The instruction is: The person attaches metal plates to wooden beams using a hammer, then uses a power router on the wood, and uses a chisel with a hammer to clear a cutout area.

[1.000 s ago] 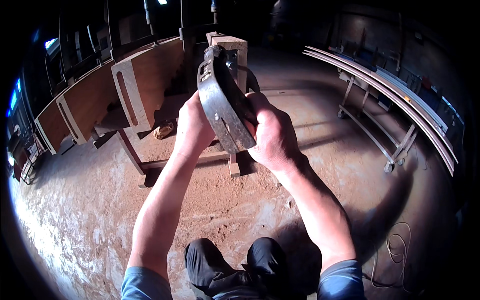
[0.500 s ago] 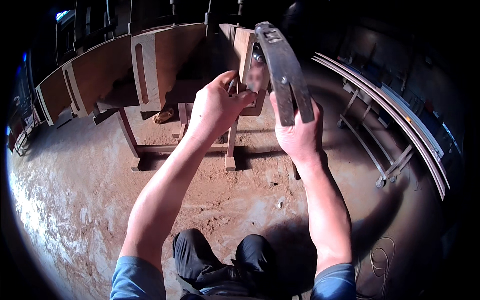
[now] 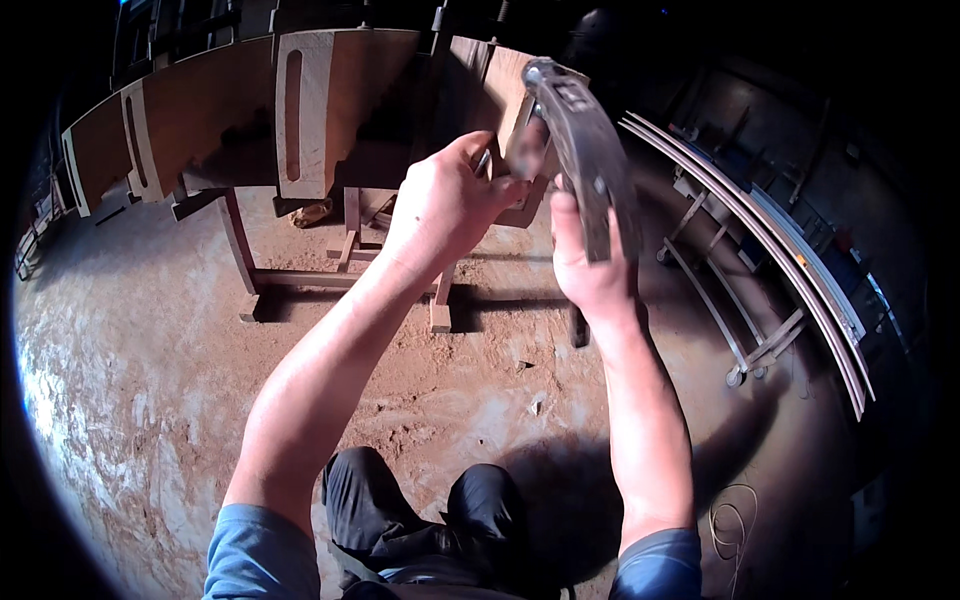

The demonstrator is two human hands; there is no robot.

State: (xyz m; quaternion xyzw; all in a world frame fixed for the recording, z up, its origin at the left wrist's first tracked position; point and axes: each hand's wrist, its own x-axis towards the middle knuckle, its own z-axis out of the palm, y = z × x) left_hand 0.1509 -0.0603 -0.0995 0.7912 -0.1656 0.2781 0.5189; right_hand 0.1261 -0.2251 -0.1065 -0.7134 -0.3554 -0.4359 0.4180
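My right hand grips a dark steel hammer, slightly blurred, its head up at the end of a pale wooden block. A metal fitting shows on that block's end, partly hidden behind the hammer; whether the hammer touches it I cannot tell. My left hand is closed beside the block, left of the hammer, with thumb and fingertips around a small metal piece at the fitting. Its exact shape is unclear.
Curved wooden boards under upright screw clamps rest on a timber trestle. At the right stands a wheeled rack with long strips. Sawdust lies on the floor, a cable at lower right, and my knees are below.
My left hand has left the hammer and moved up to the block's fitting. My right hand now holds the hammer alone, turned and shifted right. The view has shifted toward the boards.
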